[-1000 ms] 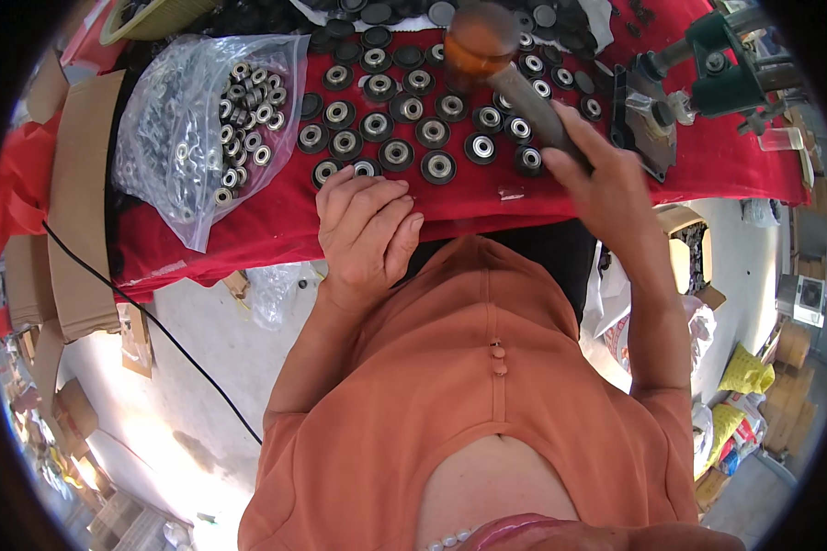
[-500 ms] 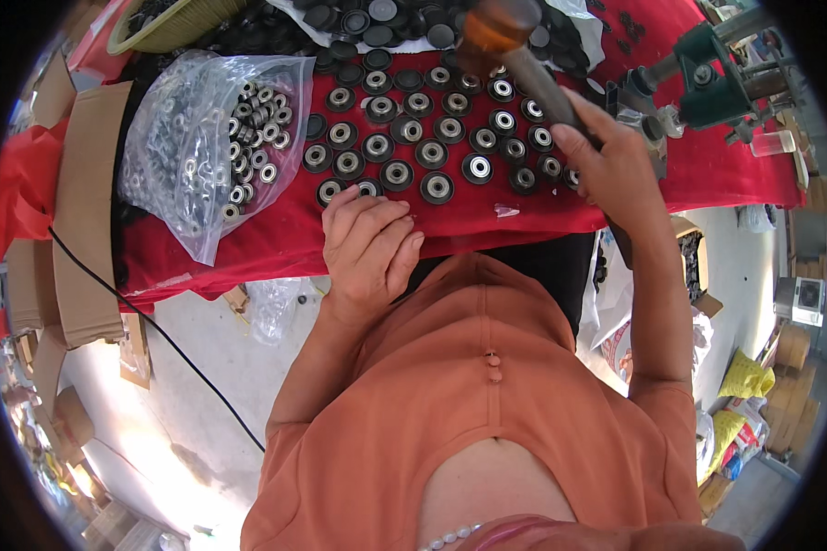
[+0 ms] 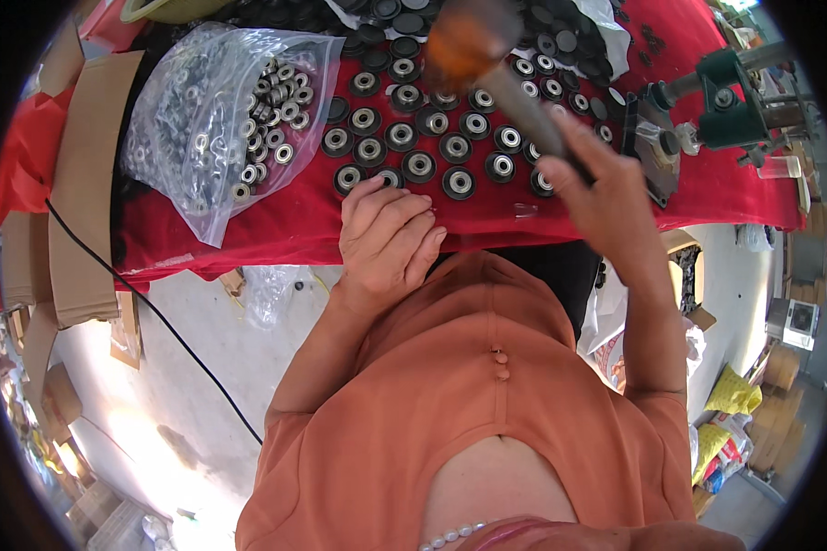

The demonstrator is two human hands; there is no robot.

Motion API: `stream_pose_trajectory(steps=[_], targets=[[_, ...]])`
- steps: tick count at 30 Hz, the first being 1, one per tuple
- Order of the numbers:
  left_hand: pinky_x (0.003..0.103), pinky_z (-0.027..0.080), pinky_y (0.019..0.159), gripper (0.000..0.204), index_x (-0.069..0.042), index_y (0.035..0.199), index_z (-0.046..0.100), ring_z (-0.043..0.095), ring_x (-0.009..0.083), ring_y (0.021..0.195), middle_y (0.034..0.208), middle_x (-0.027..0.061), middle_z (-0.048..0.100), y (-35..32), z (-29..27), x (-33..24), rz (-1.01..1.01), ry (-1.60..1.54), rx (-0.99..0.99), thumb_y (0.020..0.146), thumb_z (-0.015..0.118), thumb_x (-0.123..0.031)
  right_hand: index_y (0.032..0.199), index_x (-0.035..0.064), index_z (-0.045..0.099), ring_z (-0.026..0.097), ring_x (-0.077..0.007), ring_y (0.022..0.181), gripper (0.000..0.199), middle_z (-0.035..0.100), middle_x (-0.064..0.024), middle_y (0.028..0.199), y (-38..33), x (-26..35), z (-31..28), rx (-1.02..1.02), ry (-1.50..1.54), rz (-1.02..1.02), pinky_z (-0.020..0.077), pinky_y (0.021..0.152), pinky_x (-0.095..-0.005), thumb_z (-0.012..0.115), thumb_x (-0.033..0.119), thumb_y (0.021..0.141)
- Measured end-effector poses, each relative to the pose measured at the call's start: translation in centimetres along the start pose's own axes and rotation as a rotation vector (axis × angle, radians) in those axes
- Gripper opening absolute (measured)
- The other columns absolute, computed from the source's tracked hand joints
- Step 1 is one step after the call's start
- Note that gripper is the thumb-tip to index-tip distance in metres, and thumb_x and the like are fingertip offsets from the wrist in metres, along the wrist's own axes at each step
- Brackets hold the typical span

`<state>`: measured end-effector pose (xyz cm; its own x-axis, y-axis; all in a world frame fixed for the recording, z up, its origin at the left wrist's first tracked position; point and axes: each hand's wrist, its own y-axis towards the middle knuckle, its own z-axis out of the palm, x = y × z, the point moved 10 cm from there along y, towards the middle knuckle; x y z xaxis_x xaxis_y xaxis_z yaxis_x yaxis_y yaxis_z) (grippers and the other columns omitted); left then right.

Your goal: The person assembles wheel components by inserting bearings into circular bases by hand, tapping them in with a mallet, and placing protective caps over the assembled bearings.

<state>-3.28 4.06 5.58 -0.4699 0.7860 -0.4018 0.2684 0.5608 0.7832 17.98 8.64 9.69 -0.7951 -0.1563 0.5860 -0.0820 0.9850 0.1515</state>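
- Right hand (image 3: 606, 188): fingers closed round the handle of a mallet (image 3: 521, 106); thumb lies along the near side of the grip; hand slightly blurred, over the front right of the cloth.
- Mallet: amber-brown head, blurred, up and to the left of the right hand; it covers some of the discs behind; whether it touches any, cannot tell.
- Left hand (image 3: 388, 234): fingers close together, loosely bent, thumb alongside; tips over the cloth's front edge, at the nearest discs; contact, or anything under the fingers, cannot tell.
- Discs (image 3: 419, 166): black, round, most with a metal ring at the centre; spread in loose rows on the red cloth (image 3: 285, 225), between the bag and the right hand.
- Bag (image 3: 179, 138): clear plastic, left of the discs; mouth toward them; loose bearings (image 3: 285, 151) inside, silver, ring-shaped.
- Caps (image 3: 547, 44): black, round, heaped beyond the discs; part on white sheeting.
- Green tool (image 3: 726, 92): right side of the cloth; metal bars through it.
- Cardboard (image 3: 87, 184): upright at the left edge; black cable (image 3: 170, 335) running down from it, over the floor.
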Motion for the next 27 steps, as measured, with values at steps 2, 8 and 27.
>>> stream_pose_trajectory(steps=[2, 8, 27], targets=[[0.047, 0.048, 0.097, 0.013, -0.003, 0.087, 0.072, 0.066, 0.0277, 0.092, 0.097, 0.0091, 0.072, 0.2, 0.0, 0.0, 0.008, -0.011, -0.002, 0.079, 0.077, -0.011, 0.137, 0.0007, 0.057, 0.069, -0.0425, 0.099, 0.054, 0.068, -0.0295, 0.107, -0.1, -0.8, 1.6, 0.05, 0.0, -0.012, 0.0545, 0.081, -0.0383, 0.073, 0.028, 0.093], [0.047, 0.048, 0.097, 0.013, -0.003, 0.087, 0.072, 0.065, 0.0274, 0.092, 0.098, 0.0092, 0.071, -0.5, -0.1, 0.1, 0.007, -0.005, 0.001, 0.079, 0.077, -0.012, 0.137, 0.0019, 0.059, 0.074, -0.0268, 0.094, 0.052, 0.072, -0.0247, 0.11, -0.8, 2.1, -1.1, 0.039, 0.124, 0.076, 0.0543, 0.083, -0.0329, 0.074, 0.024, 0.093], [0.052, 0.031, 0.11, 0.03, -0.003, 0.112, 0.068, 0.056, 0.0281, 0.117, 0.125, 0.006, 0.067, 4.1, 1.3, 1.8, -0.183, 0.209, 0.13, 0.085, 0.072, -0.015, 0.145, 0.0122, 0.057, 0.052, -0.0063, 0.058, 0.054, 0.067, -0.0017, 0.087, -4.0, -0.4, -2.6, -0.089, 0.23, 0.203, 0.0439, 0.052, -0.0233, 0.073, 0.025, 0.094]])
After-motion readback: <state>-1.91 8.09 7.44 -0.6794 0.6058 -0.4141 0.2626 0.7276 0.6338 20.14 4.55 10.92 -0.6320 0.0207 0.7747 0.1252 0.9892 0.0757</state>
